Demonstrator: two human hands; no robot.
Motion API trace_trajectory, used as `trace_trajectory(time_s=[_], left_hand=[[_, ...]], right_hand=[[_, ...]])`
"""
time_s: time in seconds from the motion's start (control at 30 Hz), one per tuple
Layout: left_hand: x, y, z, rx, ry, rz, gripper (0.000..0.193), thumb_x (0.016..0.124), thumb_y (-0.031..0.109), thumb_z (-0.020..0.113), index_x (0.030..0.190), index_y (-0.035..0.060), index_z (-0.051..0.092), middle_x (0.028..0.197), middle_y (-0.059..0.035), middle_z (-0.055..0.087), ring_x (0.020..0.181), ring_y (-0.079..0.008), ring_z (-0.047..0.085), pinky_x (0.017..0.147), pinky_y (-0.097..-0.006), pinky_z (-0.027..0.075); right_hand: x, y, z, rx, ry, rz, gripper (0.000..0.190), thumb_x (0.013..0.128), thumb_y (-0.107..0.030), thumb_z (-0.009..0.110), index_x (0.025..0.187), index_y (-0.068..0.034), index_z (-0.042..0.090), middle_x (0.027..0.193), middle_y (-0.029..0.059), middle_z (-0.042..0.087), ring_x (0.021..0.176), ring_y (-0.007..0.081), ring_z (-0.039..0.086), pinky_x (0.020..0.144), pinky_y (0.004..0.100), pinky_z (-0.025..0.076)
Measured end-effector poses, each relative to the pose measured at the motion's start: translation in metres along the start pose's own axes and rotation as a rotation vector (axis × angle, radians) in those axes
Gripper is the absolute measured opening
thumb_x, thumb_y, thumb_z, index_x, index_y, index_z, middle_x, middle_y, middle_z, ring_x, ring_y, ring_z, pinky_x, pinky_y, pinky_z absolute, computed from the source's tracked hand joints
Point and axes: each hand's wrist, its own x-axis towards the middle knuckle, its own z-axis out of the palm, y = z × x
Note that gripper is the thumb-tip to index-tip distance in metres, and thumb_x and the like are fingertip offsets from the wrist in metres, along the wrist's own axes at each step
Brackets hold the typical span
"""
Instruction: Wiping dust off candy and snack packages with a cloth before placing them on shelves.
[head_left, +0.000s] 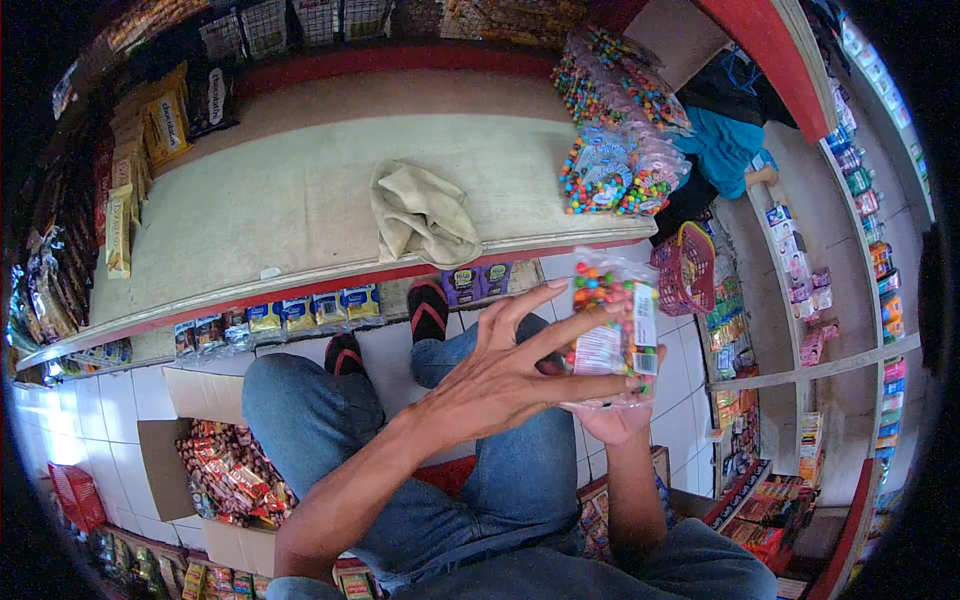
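Observation:
A clear plastic bag of colourful round candies (596, 289), with printed white labels, rests on my right hand (619, 424), whose palm supports it from below. Over the bag lies my left hand (510, 360), fingers spread across its labelled face. Whether its fingers grip the bag or only touch it cannot be told. Beyond my hands, a stack of similar candy bags (622, 142) stands at the right end of a pale wooden shelf (262, 187). A crumpled beige cloth (424, 214) lies at the shelf's front edge.
An open cardboard box (161, 457) of red-brown snack packets stands on the tiled floor at left. Chocolate wafer packets (165, 120) line the shelf's left end. A pink basket (682, 270) is at right, near another person in teal clothing (720, 146). Stocked shelves run along the right.

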Motion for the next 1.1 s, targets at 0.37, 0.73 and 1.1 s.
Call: trace_trajectory(time_s=[0.37, 0.73, 1.1], left_hand=[[0.001, 0.000, -0.016, -0.010, 0.109, -0.258, 0.046, 0.091, 0.004, 0.067, 0.132, 0.0264, 0.070, 0.162, -0.0128, 0.035, 0.147, -0.0387, 0.030, 0.122, -0.0509, 0.023], [-0.010, -0.012, -0.037, -0.063, 0.333, -0.513, 0.023, 0.103, 0.014, 0.059, 0.122, 0.0116, 0.071, 0.150, -0.0166, 0.047, 0.137, -0.0368, 0.042, 0.112, -0.0434, 0.037], [-0.008, -0.014, -0.040, -0.074, 0.331, -0.531, 0.023, 0.103, 0.015, 0.058, 0.122, 0.0103, 0.070, 0.148, -0.0164, 0.048, 0.138, -0.0365, 0.042, 0.114, -0.0438, 0.036]], right_hand=[[0.026, -0.039, 0.004, -0.738, 0.056, -0.266, 0.100, 0.089, -0.070, 0.064, 0.164, -0.018, 0.023, 0.159, 0.0122, 0.042, 0.146, 0.0370, 0.042, 0.117, 0.0632, 0.035], [0.121, -0.122, -0.020, -1.652, 0.583, -1.175, 0.099, 0.086, -0.012, 0.085, 0.162, -0.011, 0.021, 0.145, 0.0212, 0.048, 0.121, 0.0283, 0.058, 0.100, 0.0382, 0.051], [0.154, -0.143, -0.040, -1.794, 0.722, -1.345, 0.101, 0.084, -0.031, 0.089, 0.157, 0.000, 0.026, 0.131, 0.0245, 0.056, 0.114, 0.0332, 0.058, 0.096, 0.0463, 0.049]])
